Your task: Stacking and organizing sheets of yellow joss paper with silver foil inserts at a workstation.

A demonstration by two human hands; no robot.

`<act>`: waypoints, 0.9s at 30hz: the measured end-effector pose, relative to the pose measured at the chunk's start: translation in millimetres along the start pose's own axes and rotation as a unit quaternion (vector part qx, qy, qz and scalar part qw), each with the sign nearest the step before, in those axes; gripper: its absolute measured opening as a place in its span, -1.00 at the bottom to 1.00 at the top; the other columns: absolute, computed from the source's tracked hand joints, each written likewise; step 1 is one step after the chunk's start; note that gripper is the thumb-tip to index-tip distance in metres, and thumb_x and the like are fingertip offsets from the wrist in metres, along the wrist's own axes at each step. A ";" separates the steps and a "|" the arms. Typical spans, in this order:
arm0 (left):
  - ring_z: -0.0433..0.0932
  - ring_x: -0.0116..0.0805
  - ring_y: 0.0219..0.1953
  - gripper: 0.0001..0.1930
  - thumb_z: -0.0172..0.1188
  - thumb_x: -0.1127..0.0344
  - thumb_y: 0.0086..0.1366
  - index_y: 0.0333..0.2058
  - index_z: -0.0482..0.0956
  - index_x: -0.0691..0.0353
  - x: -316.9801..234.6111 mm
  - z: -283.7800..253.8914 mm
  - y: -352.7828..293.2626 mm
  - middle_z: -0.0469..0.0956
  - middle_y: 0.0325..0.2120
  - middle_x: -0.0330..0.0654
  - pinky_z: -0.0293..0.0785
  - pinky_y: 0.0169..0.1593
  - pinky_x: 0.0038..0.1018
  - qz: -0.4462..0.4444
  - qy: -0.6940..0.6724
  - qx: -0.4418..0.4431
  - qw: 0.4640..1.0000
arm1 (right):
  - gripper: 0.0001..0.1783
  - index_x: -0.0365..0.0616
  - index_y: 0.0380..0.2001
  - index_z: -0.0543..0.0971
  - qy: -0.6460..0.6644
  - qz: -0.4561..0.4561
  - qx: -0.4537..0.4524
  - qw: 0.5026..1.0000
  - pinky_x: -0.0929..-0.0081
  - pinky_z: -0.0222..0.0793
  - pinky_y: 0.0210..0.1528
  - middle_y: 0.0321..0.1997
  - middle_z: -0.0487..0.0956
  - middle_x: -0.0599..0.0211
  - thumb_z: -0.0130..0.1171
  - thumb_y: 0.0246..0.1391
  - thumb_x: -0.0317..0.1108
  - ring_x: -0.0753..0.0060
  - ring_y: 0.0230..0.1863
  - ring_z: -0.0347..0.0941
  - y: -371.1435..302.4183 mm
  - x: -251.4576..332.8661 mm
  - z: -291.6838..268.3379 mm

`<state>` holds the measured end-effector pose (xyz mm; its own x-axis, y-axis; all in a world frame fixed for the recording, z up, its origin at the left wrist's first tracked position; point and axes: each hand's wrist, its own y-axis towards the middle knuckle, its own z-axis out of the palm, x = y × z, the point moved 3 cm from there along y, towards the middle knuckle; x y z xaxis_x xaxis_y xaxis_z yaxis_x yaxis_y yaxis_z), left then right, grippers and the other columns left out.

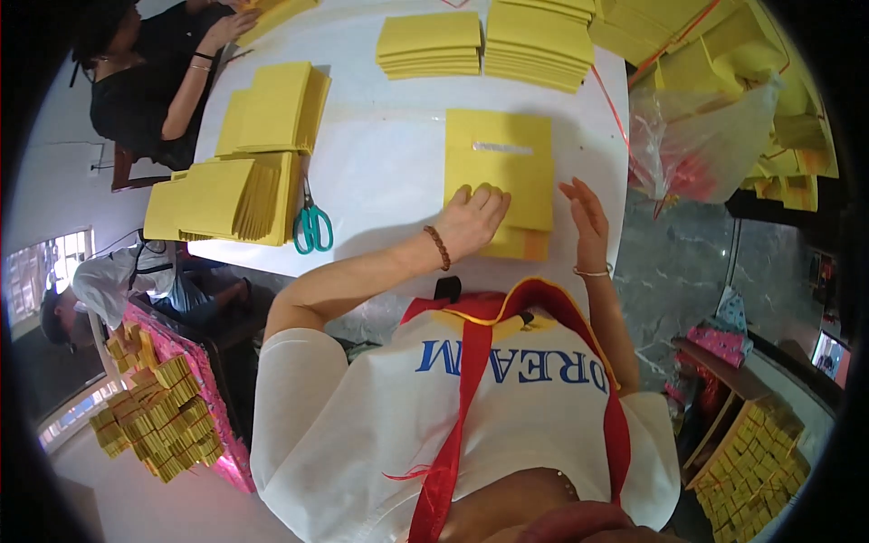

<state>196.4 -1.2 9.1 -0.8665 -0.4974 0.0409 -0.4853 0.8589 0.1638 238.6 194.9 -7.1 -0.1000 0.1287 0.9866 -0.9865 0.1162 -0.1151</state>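
A stack of yellow paper sheets [500, 167] is laid on the white table [380, 154], directly in front of the person and near the table's front edge. The left hand [471, 217] is pressed flat on the lower left part of the top sheet, fingers curled slightly over the paper; nothing is gripped. The right hand [587, 217] is held open just beside the stack's right edge, fingers extended; whether it touches the paper cannot be told.

The long axis of the stack is seen to run away from the person, toward the far side of the table. A pale strip near the far end of the top sheet is laid crosswise to that axis. The lower sheets are offset slightly, so an orange-tinted edge is exposed at the near right corner.

Risk is judged as follows. Because the stack is held down on one side only, the top sheet could be skewed or slid off the sheets beneath if it is pushed from the right. The near edge lies close to the table rim, so loosened sheets could be carried over it.

Green-handled scissors [312, 224] are placed to the left, well apart from both hands, beside a fanned pile of yellow paper [226, 195]. Further yellow stacks [484, 41] are set at the far side.
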 end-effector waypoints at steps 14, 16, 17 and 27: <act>0.40 -0.19 -0.20 -0.60 0.03 0.51 0.03 -0.10 0.46 0.02 246.3 -35.0 75.8 0.48 -0.24 -0.23 0.31 -0.18 -0.34 -0.176 -0.018 -0.317 0.932 | -0.79 -0.27 -0.20 0.50 -0.144 -0.033 -0.170 0.974 0.64 0.30 -0.11 -0.27 0.54 0.31 -0.01 0.10 -0.46 0.56 -0.21 0.43 -10.0 -57.4 -40.4; 0.38 -0.26 -0.19 -0.54 0.02 0.49 0.04 -0.05 0.41 -0.09 254.6 10.8 80.3 0.46 -0.19 -0.36 0.26 -0.17 -0.31 -0.176 0.093 -0.218 0.955 | -0.81 -0.27 -0.22 0.51 -0.157 -0.033 -0.167 0.973 0.65 0.31 -0.12 -0.28 0.54 0.31 0.00 0.09 -0.47 0.56 -0.21 0.43 -11.2 -57.4 -38.3; 0.38 -0.26 -0.19 -0.54 0.02 0.49 0.04 -0.05 0.41 -0.09 257.1 25.0 76.8 0.46 -0.19 -0.36 0.26 -0.17 -0.31 -0.177 0.094 -0.217 0.955 | -0.82 -0.27 -0.24 0.51 -0.171 -0.033 -0.165 0.971 0.66 0.31 -0.14 -0.30 0.54 0.31 0.01 0.08 -0.48 0.57 -0.22 0.43 -10.5 -57.4 -38.4; 0.34 -0.25 -0.07 -0.59 -0.05 0.40 0.12 -0.03 0.36 -0.15 253.9 31.5 103.3 0.40 -0.10 -0.39 0.30 -0.11 -0.20 -0.230 0.090 0.108 0.963 | -0.85 -0.21 -0.30 0.52 -0.284 -0.107 -0.174 0.937 0.59 0.31 -0.27 -0.39 0.54 0.27 0.02 0.04 -0.51 0.45 -0.34 0.45 -13.0 -54.8 -35.8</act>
<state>-77.4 -34.9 5.3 -0.5301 -0.8273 0.1860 -0.8423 0.5390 -0.0034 261.5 221.6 -63.8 -0.0544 -0.4679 0.8821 -0.8994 0.4066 0.1602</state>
